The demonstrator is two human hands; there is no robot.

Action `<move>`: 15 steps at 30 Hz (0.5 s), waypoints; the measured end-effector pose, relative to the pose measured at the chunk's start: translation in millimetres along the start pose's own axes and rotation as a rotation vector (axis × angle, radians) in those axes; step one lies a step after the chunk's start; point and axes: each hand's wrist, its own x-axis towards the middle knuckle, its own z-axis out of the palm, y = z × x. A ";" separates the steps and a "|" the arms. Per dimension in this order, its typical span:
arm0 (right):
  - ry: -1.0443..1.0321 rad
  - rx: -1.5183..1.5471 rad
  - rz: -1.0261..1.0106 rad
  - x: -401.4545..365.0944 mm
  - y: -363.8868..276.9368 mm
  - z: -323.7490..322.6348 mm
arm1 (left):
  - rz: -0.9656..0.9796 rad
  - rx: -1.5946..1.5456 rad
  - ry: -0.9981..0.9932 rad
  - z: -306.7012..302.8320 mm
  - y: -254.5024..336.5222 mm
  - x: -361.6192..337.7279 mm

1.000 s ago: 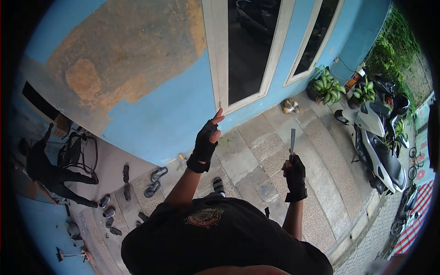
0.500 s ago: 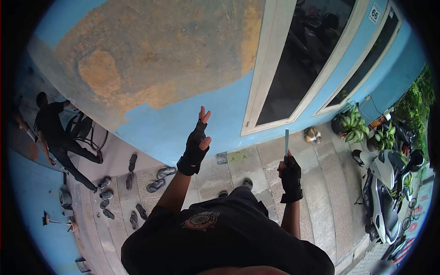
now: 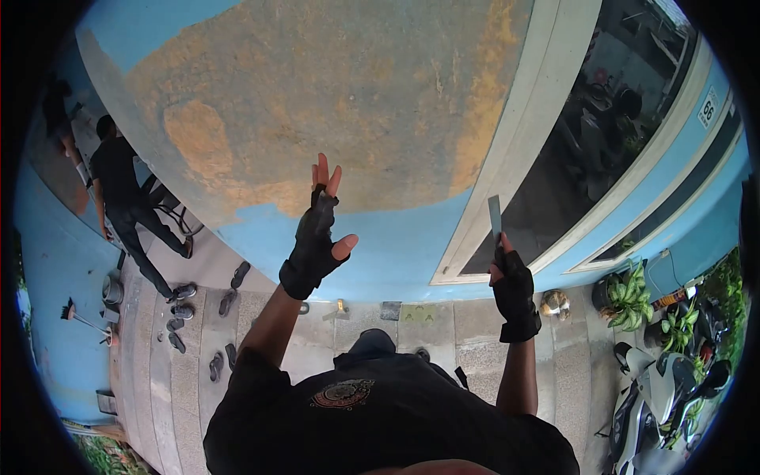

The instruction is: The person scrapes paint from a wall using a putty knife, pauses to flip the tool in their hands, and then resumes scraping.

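My left hand, in a black fingerless glove, is raised in front of the wall. Its fingers are stretched up and the thumb stands apart, with nothing held. Behind the fingers is a large patch of bare grey and orange plaster where the blue paint is gone. My right hand, gloved the same way, is closed around a scraper. The flat grey blade points upward near the lower corner of the cream window frame; the handle is mostly hidden in my fist.
Several sandals and shoes lie on the stepped stone floor at left. A co-worker in black stands beyond the wall's left edge, another person behind. To the right are a cat-like figure, potted plants and motorbikes.
My left hand has risen and moved left, now over the bare plaster. My right hand with the scraper has shifted slightly up and right. The view has tilted up the wall.
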 end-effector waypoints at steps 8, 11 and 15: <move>0.035 -0.193 -0.173 143.2 -82.8 -83.4 | 0.316 0.564 -0.162 -98.0 8.2 118.5; 0.127 -0.429 -0.355 196.7 -116.3 -113.7 | 0.512 0.823 -0.195 -141.9 17.1 179.5; 0.151 -0.616 -0.453 244.8 -156.3 -133.3 | 0.797 1.095 -0.196 -182.8 27.8 248.7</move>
